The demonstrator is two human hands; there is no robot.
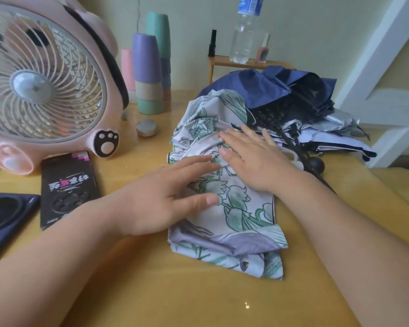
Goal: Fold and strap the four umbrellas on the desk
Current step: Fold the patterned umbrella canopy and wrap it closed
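As left hand (161,197), right hand (253,156) press floral umbrella (241,223) — phone (66,185) leftward.

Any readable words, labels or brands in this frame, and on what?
Black case: white and pink stylised characters, upside down here, not legible.
Water bottle: blue label, print too blurred to read.
Floral umbrella: small tab, marking too small to read.
No text can be quoted.

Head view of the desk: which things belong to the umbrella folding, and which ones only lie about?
Job: floral umbrella, with left hand and right hand flat on it; navy umbrella; silver-lined umbrella.
Lying about: pink fan, black phone, stacked cups, water bottle.
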